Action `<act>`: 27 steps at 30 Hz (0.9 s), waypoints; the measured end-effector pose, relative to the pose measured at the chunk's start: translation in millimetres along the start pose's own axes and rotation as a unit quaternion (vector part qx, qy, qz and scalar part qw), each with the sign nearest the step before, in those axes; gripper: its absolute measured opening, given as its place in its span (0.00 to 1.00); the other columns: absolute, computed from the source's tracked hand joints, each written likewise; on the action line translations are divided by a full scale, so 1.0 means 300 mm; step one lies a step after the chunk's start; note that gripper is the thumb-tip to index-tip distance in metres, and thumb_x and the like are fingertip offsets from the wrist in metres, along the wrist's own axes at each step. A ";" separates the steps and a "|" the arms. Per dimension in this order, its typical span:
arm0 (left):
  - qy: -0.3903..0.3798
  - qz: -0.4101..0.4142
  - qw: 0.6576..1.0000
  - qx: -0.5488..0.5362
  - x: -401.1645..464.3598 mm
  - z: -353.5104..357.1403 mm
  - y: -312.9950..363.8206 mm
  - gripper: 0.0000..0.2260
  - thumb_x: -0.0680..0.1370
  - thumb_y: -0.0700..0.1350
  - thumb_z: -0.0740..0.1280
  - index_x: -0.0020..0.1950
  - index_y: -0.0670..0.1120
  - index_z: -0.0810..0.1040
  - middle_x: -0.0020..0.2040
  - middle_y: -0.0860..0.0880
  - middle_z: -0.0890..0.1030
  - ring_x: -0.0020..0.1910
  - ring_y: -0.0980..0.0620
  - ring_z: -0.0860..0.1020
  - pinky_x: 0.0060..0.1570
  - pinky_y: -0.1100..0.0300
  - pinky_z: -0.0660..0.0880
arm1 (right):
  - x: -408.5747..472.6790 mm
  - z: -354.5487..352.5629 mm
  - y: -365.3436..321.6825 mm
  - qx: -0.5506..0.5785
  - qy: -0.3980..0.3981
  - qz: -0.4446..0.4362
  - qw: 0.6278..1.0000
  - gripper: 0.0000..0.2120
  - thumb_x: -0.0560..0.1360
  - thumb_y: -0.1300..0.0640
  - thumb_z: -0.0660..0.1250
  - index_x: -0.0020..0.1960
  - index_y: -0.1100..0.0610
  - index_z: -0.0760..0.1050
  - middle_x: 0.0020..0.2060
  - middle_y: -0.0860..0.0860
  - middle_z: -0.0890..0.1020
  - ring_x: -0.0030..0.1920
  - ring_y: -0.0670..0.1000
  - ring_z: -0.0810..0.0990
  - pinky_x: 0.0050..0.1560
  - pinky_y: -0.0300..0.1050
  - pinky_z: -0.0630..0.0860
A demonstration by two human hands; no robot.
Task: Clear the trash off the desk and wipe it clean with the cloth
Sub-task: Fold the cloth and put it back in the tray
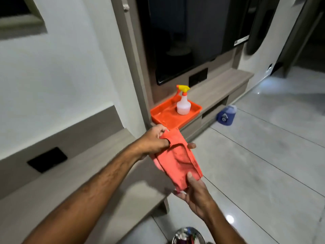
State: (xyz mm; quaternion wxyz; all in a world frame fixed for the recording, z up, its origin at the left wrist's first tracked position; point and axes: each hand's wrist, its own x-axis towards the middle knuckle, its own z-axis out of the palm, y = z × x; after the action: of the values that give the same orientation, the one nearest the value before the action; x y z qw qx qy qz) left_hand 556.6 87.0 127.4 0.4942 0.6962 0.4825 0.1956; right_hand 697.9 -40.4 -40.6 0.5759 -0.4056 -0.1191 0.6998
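Step in hand: the wipe seems about to start; the cloth [177, 161] is stretched between both hands, being folded or straightened, as I judge it.
Left hand [154, 140]: clenched on the cloth's far end, thumb and fingers pinching a fold.
Right hand [195, 192]: grasping the cloth's near end, thumb pressed on top, fingers underneath.
Cloth: coral-red, crumpled, held in the air just off the bench's front edge, touching no surface.
Bench [84, 184]: pale wood-grain top running along the wall, left of the cloth; the part that shows carries no trash, so the clearing step looks finished there.
Tray [163, 115]: orange, on the lower ledge just beyond the cloth.
Spray bottle [183, 103]: translucent white with a yellow and orange trigger head, standing upright in the tray.
Blue container [226, 115]: on the floor, right of the tray, against the cabinet base.
Shiny bin [189, 235]: on the floor, below the cloth, at the picture's lower edge, something coloured inside; contents too cut off to name.
Next move: likely needs the cloth gathered into one flat pad, then carried left and pressed onto the bench; a reach to the spray bottle first is possible.
Writing: a white label on the blue container and a sticker strip on the dark screen above the tray, both too blurred to read; no brand legible anywhere.
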 end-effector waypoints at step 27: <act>0.100 -0.067 0.913 0.390 1.324 -0.226 -0.425 0.17 0.83 0.36 0.57 0.43 0.52 0.80 0.40 0.56 0.81 0.39 0.61 0.80 0.43 0.68 0.73 | 1.399 0.192 -0.603 -0.721 -0.035 -0.003 0.693 0.14 0.75 0.56 0.69 0.58 0.62 0.78 0.55 0.60 0.83 0.51 0.58 0.83 0.46 0.38 0.79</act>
State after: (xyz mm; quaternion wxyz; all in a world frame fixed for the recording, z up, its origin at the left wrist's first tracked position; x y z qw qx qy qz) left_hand 626.7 470.5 -36.0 0.1447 0.7766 0.6126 0.0267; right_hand 782.4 411.5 -69.7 0.1045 -0.6712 -0.6078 0.4112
